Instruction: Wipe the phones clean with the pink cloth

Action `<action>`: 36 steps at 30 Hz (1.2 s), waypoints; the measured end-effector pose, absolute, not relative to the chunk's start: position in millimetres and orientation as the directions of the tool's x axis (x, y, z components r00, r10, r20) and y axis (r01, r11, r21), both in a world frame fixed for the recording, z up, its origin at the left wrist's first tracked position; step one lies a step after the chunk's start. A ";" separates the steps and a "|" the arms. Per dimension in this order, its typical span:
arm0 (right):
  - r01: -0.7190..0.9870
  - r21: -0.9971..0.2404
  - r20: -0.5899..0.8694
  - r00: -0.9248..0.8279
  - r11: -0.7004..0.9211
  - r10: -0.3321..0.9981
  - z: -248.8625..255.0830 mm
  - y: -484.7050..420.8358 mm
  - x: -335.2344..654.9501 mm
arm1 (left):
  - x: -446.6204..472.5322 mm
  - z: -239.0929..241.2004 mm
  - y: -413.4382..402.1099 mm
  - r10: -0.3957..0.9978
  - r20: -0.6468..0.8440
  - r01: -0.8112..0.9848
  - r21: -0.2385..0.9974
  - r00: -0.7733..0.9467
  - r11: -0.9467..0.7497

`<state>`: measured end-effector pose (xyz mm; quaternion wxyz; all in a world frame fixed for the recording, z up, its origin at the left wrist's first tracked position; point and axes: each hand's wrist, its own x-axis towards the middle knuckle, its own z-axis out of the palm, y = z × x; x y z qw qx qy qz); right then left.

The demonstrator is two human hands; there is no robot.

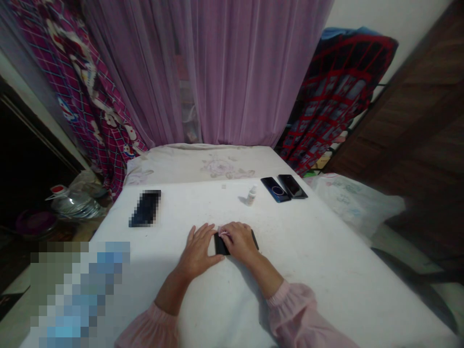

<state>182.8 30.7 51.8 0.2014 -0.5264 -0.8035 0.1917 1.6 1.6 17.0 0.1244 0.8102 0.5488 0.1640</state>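
Two bare hands in pink sleeves worked at a table [311,270] spread with white cloth. A black, phone-like device [222,245] lay flat near the middle of the table, well in from both side edges. The right hand [239,241] covered most of it, thumb and fingers pinched closed on a small pink cloth [224,232] at the device's surface. The left hand [198,251] was spread open at the device's left end, thumb by its near corner and fingers by its far one; whether it pressed or only rested could not be told. Wiping seemed to be under way on this one device; how much of it was done was hidden by the right hand. No hand was on the other devices, and whether they were done or left to do did not show. In all there were four dark, flat devices: the one under the hands, a blue phone [276,189] and a black phone [293,186] side by side towards the far right corner, and a pixelated one [145,209] near the left edge. There was one cloth, and one small white bottle [251,195] left of the paired phones.
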 end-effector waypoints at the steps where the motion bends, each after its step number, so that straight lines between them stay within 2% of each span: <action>1: 0.762 -0.526 0.113 -0.376 0.377 0.920 52.9 30.0 184.2 | 1.6 16.7 1.6 0.930 0.132 0.849 0.381 0.342 -0.366; 6: 0.711 -0.573 0.015 -0.488 0.408 0.873 62.2 28.7 194.7 | 2.4 16.3 1.8 0.933 0.128 0.854 0.376 0.337 -0.360; 10: 0.732 -0.575 -0.024 -0.461 0.365 0.887 65.4 29.4 191.8 | 3.5 18.7 1.6 0.938 0.107 0.857 0.381 0.331 -0.346; 19: 0.807 -0.520 0.113 -0.261 0.281 0.959 54.9 24.3 167.2 | 4.8 23.5 2.4 0.943 0.066 0.861 0.393 0.325 -0.324; 26: 0.728 -0.570 -0.013 -0.471 0.381 0.882 61.5 30.2 190.0 | 4.7 19.7 1.8 0.939 0.117 0.855 0.388 0.324 -0.344; 29: 0.717 -0.573 -0.035 -0.505 0.397 0.862 63.9 30.3 194.2 | 4.5 19.1 1.7 0.938 0.125 0.857 0.382 0.324 -0.347; 32: 0.735 -0.560 0.011 -0.454 0.381 0.891 60.2 29.2 188.4 | 4.5 19.4 1.7 0.935 0.143 0.853 0.383 0.326 -0.356; 36: 0.716 -0.603 0.216 -0.278 0.352 0.936 46.2 34.3 188.0 | 6.5 22.6 1.0 0.942 0.148 0.860 0.383 0.302 -0.336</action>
